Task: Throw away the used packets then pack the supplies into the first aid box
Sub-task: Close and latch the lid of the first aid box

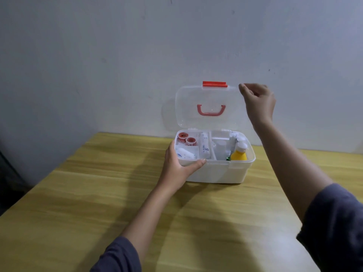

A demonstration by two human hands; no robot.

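A white first aid box [216,173] stands on the wooden table near the wall. Its clear lid [208,107], with a red latch [214,84] and red handle [211,110], stands upright. My left hand [177,165] grips the box's front left corner, thumb over the rim. My right hand [257,103] is at the lid's upper right corner, fingers curled; whether it touches the lid is unclear. Inside lie two red tape rolls [185,139], white bandage rolls [204,146], a white tube [185,154] and a yellow bottle [239,154].
The wooden table [137,203] stretches toward me from the box. A plain pale wall [117,65] rises right behind the box. A dark object [7,173] stands off the table's left edge.
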